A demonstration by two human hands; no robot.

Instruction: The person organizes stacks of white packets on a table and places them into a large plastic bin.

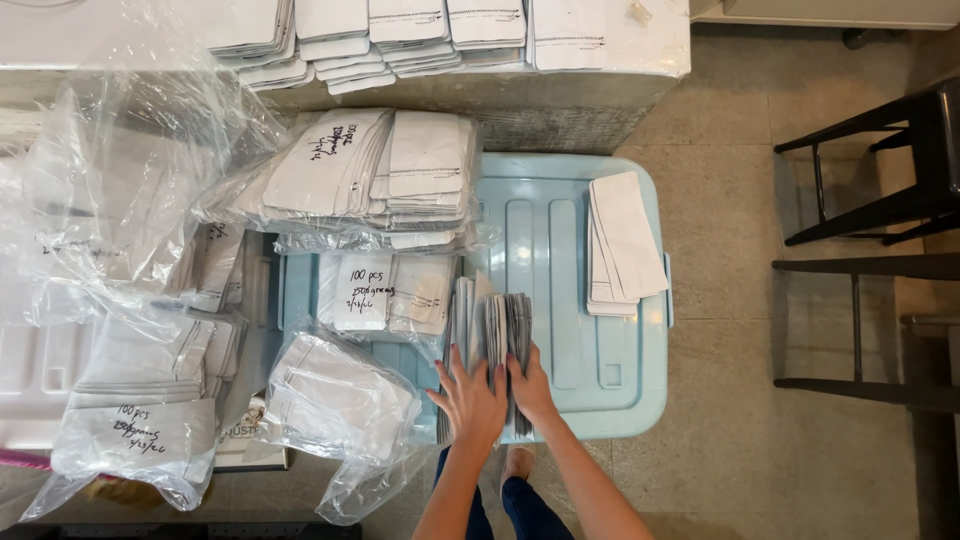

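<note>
1. On the pale blue bin lid (560,345), near its front left corner, your stack of folded white cloths (490,330) stands on edge, leaning a little toward the bagged bundles.
2. Your left hand (470,400) lies flat with fingers spread against the stack's left face; your right hand (528,385) presses the right face. Both grips are clasped on the stack from opposite sides, squeezing it between the palms.
3. Expect this stack to be light but soft and floppy: loose folded pieces that will likely fan out or slide if the squeeze relaxes. Holding low, near the front ends, with even pressure on both faces looks safest.
4. At the lid's right edge lies a smaller flat pile of white cloths (622,240), well apart from your hands.
5. Just left of the stack sit clear plastic bags of cloths (375,180), stacked and marked by hand, with another bag (335,400) beside your left wrist.
</note>
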